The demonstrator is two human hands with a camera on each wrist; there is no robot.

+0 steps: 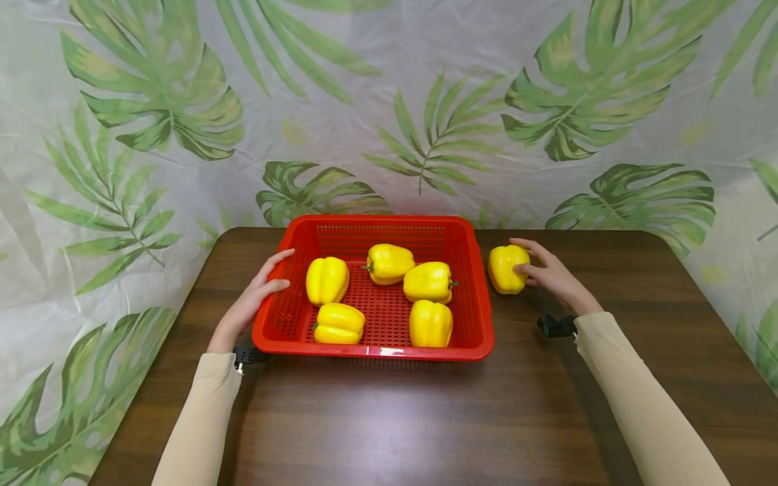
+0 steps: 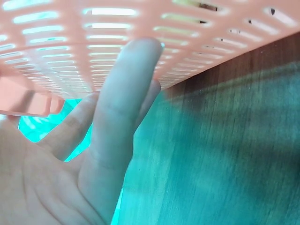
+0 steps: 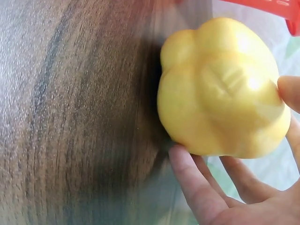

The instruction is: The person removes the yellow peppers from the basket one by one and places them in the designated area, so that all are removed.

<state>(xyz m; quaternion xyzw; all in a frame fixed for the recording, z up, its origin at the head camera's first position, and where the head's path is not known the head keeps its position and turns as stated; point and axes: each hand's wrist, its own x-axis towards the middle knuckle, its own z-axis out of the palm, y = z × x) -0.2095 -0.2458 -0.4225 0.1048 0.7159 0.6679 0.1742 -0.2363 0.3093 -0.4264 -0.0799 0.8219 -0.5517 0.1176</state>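
A yellow bell pepper [image 1: 508, 269] sits on the table just right of a red plastic basket [image 1: 377, 351]. My right hand [image 1: 554, 278] holds this pepper from its right side, thumb and fingers bent about it. Up close in the right wrist view, the lobed pepper [image 3: 220, 89] has fingertips against its lower and right edges. On the basket's left wall rests my left hand [image 1: 252, 300], fingers fairly straight. Its extended thumb lies along the slotted wall [image 2: 108, 37] in the left wrist view. Inside the basket are several yellow bell peppers [image 1: 327, 280], apart or touching.
The dark wooden table [image 1: 389, 425] reaches back to a leaf-patterned cloth [image 1: 340, 128] hanging behind it. Black straps [image 1: 556, 327] are worn on both wrists. The basket's raised rim stands between the two hands.
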